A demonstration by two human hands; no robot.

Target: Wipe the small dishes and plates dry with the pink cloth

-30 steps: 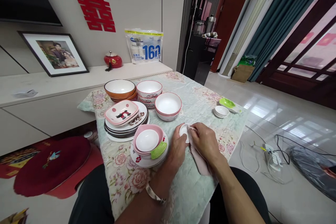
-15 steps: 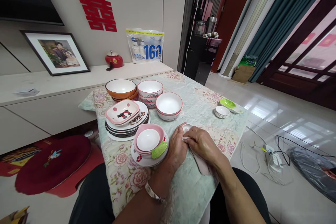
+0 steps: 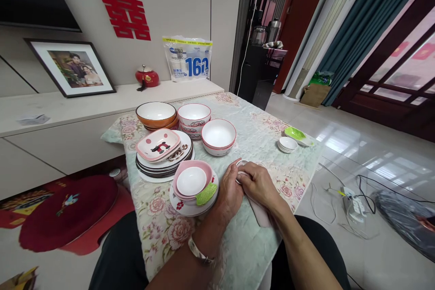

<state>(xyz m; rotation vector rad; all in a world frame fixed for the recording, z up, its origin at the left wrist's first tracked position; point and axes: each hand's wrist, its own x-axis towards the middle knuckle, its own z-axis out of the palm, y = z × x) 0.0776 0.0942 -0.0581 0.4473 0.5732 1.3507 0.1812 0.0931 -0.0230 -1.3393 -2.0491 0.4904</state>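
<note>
Both my hands meet over the near part of the table. My left hand [image 3: 231,192] is closed around a small white dish [image 3: 242,162], mostly hidden by fingers. The fingers of my right hand [image 3: 260,185] press a pale pink cloth [image 3: 261,215] against the dish; the cloth hangs down below the hand. Close to my left forearm, a small white bowl [image 3: 190,181] sits inside a pink bowl [image 3: 179,170], which rests on a flowered plate [image 3: 188,210] beside a green leaf-shaped dish [image 3: 206,194].
Farther left, a pink square dish [image 3: 152,142] tops stacked plates [image 3: 159,172]. Behind stand orange bowls [image 3: 149,120] and red-rimmed white bowls [image 3: 218,133]. Small white dishes [image 3: 287,144] and a green dish [image 3: 295,134] lie near the table's right edge.
My right hand's fingers have shifted slightly over the small dish while pressing the cloth. My left hand stays almost in place, and the dishes on the table have not moved.
</note>
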